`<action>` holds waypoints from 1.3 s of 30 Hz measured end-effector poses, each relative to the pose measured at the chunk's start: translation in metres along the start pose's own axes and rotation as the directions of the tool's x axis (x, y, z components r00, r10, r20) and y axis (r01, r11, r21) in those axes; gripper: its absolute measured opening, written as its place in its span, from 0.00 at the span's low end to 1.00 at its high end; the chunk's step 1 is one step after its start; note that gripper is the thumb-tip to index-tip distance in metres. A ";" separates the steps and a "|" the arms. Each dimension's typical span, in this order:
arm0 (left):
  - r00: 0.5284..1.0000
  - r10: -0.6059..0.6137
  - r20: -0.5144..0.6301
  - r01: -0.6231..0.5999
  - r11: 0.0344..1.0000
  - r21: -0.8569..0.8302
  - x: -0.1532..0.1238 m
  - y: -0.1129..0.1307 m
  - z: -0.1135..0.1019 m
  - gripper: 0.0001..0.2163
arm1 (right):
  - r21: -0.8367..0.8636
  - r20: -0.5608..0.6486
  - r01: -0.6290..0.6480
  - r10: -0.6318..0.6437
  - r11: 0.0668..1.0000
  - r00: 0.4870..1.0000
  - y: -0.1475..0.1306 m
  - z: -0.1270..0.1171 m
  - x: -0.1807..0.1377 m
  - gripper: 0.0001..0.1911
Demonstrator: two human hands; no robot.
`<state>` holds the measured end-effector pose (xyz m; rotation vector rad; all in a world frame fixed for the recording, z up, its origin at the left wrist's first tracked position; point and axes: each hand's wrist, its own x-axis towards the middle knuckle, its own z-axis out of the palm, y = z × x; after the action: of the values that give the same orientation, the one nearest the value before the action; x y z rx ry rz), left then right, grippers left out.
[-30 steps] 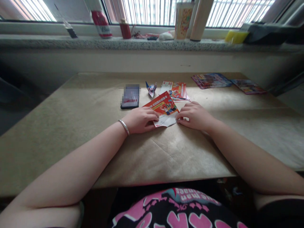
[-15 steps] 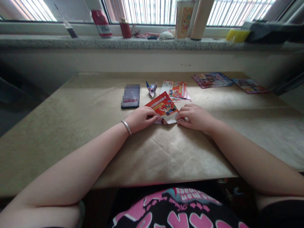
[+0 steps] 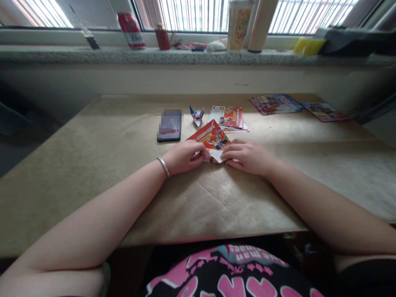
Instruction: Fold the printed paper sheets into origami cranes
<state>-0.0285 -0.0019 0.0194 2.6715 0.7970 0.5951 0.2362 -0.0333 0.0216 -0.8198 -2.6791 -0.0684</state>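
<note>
A red printed sheet of paper (image 3: 213,137), partly folded with a white flap at its near edge, lies on the table between both hands. My left hand (image 3: 187,156) pinches its near left edge between thumb and fingers. My right hand (image 3: 244,156) grips the near right edge, its fingers on the white flap and the thumb below. Just beyond the sheet stands a small folded paper crane (image 3: 197,116) with a blue tip. A phone (image 3: 170,126) lies to the left of the crane.
Behind the sheet is a loose pile of red and white printed papers (image 3: 232,116). Stacks of colourful booklets (image 3: 276,103) lie at the back right. On the stone windowsill (image 3: 192,57) stand a red can (image 3: 131,31), a red bottle (image 3: 162,38) and a tall cup (image 3: 239,24).
My right hand has moved left along the sheet's near edge, bringing the white flap inward. The left hand has shifted only slightly.
</note>
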 end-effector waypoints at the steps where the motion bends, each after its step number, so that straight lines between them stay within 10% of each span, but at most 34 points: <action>1: 1.000 0.027 0.007 -0.027 1.000 0.005 0.000 0.000 0.000 0.08 | 0.013 0.007 0.005 -0.005 1.000 1.000 -0.001 0.001 0.001 0.12; 9: 0.990 0.118 0.083 -0.115 0.993 -0.042 0.001 -0.001 -0.006 0.10 | 0.087 0.017 -0.072 0.070 0.994 0.997 -0.001 0.005 0.003 0.10; 21: 0.993 -0.087 -0.080 0.094 0.991 0.096 0.006 -0.008 0.006 0.13 | 0.095 -0.069 -0.350 0.357 0.932 0.931 -0.004 0.014 0.006 0.09; 35: 0.981 -0.108 -0.160 0.162 0.911 0.379 0.004 -0.002 0.008 0.08 | 0.087 -0.071 -0.200 0.207 0.976 0.976 0.002 0.018 0.005 0.12; 39: 0.999 0.032 -0.039 -0.016 0.931 0.364 0.001 0.000 0.002 0.10 | 0.044 -0.057 -0.236 0.238 0.971 0.970 0.001 0.018 0.006 0.14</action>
<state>-0.0265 -0.0017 0.0180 3.0146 0.9720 0.5609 0.2269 -0.0270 0.0067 -1.1007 -2.4978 0.0128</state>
